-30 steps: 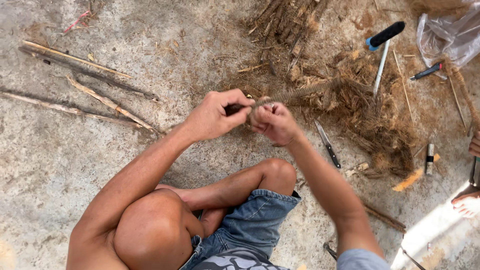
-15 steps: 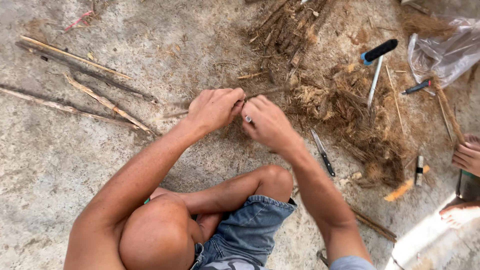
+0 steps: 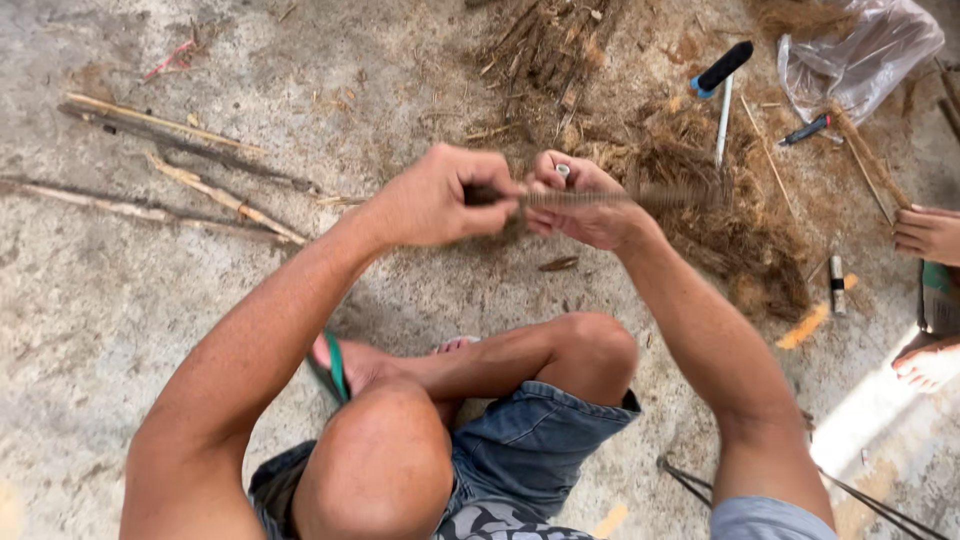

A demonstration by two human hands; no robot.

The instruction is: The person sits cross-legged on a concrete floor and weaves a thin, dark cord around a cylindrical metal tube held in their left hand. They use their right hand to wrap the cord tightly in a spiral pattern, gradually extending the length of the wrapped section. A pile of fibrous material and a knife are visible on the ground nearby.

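Both forearms reach forward over the raised knee (image 3: 385,470). The left hand (image 3: 435,197) and right hand (image 3: 585,200) meet, fingers pinched shut, knuckles nearly touching.

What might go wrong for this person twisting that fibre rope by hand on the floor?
1. The rope is pinched only between the left hand and right hand; a slip might let the twist unwind.
2. Coarse fibre rubbing bare fingers could chafe them.
3. A knife and other tools lie loose in the fibre pile near bare feet; someone's foot at the right edge could be cut or trip.
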